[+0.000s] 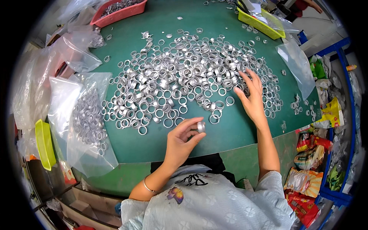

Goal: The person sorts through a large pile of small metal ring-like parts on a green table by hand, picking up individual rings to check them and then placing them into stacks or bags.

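A wide heap of silvery metal rings (172, 73) spreads over the green table (130, 149). Close to the table's front edge, my left hand (183, 137) pinches a metal ring (201, 127) between thumb and fingertips; whether more than one ring is in that pinch I cannot make out. My right hand (251, 96) reaches to the right part of the heap. Its thumb and fingers are apart, with the fingertips at or just over the rings, and I see nothing held in it.
At left lies a clear plastic bag (103, 153) with many rings on it, beside a small yellow-green tray (46, 143). A red basket (122, 12) of metal parts and a yellow basket (260, 23) stand at the back. Blue shelving (347, 115) holds packets on the right.
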Motion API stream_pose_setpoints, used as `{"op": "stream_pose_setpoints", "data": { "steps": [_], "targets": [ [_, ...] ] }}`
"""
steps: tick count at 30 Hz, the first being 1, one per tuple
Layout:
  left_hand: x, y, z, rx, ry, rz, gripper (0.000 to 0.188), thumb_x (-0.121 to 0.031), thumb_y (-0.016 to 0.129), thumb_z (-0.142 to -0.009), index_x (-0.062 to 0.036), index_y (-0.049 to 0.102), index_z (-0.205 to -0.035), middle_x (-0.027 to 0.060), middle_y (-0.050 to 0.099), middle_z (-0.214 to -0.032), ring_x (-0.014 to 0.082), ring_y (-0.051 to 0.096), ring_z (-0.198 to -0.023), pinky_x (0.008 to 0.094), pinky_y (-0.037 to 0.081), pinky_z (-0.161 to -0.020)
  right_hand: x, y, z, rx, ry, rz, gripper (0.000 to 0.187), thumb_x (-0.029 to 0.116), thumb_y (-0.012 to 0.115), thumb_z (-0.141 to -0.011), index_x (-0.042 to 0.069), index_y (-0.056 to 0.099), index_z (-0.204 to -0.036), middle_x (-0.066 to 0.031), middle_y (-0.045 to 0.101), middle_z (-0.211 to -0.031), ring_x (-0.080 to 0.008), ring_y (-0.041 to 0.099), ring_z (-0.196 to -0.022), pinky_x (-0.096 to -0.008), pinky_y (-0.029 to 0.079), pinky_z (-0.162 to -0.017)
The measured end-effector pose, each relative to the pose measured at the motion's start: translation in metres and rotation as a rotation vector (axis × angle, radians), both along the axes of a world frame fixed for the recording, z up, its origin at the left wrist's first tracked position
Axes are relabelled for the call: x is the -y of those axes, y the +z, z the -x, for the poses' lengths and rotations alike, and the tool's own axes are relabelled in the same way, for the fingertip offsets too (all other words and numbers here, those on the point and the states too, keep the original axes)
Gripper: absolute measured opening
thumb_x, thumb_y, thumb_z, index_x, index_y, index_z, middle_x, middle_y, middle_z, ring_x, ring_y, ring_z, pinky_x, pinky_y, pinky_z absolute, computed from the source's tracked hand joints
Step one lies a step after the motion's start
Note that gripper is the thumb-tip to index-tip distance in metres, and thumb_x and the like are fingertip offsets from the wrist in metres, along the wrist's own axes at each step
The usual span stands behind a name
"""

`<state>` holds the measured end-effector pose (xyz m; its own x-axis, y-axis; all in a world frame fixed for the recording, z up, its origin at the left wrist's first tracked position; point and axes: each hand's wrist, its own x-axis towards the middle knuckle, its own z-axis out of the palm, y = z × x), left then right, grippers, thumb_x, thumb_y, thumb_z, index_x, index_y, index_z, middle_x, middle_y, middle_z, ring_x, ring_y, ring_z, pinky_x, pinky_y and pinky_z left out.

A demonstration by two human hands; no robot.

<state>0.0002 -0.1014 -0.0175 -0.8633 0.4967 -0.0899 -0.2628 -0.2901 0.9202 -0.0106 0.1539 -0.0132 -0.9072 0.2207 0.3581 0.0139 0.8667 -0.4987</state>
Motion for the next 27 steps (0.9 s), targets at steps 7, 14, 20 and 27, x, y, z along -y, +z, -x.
{"op": "stream_pose_setpoints", "data": {
  "steps": [7,14,20,27],
  "targets": [
    [0.003,0.003,-0.002,-0.267,0.068,0.226,0.036,0.011,0.063,-0.076,0.0029,0.053,-0.11,0.0094,0.054,-0.107,0.015,0.057,-0.094,0.0267,0.048,-0.08,0.027,-0.008,-0.015,0.203,0.267,-0.119,0.059,0.037,0.07,-0.073,0.015,0.052,-0.124,-0.018,0.031,-0.139,-0.0393,0.02,-0.133,-0.0535,0.019,-0.104],
    [0.009,-0.011,-0.004,0.176,-0.101,-0.04,0.039,0.012,0.056,-0.079,-0.0013,0.044,-0.114,0.0096,0.052,-0.109,0.0172,0.056,-0.097,0.028,0.047,-0.084,0.061,0.002,-0.051,0.336,0.488,-0.231,0.063,0.022,0.07,-0.073,0.017,0.044,-0.13,-0.0059,0.037,-0.138,-0.0331,0.026,-0.132,-0.0559,0.021,-0.104],
    [0.013,-0.016,-0.009,0.183,-0.124,-0.014,0.037,0.013,0.053,-0.079,-0.0024,0.044,-0.112,0.0098,0.05,-0.111,0.0161,0.056,-0.095,0.0259,0.047,-0.078,0.046,0.002,-0.06,0.114,0.54,0.018,0.023,0.008,0.067,-0.073,0.008,0.066,-0.097,-0.0058,0.058,-0.115,-0.0278,0.047,-0.116,-0.0451,0.033,-0.097],
    [0.014,-0.013,-0.01,0.195,-0.18,0.003,0.026,0.007,0.051,-0.083,-0.003,0.05,-0.107,0.0066,0.056,-0.103,0.0106,0.053,-0.086,0.0208,0.042,-0.066,0.038,-0.002,-0.013,-0.016,0.092,0.051,0.015,0.01,0.069,-0.073,0.004,0.065,-0.086,-0.0077,0.056,-0.09,-0.0247,0.049,-0.089,-0.0346,0.037,-0.079]
  ]
}}
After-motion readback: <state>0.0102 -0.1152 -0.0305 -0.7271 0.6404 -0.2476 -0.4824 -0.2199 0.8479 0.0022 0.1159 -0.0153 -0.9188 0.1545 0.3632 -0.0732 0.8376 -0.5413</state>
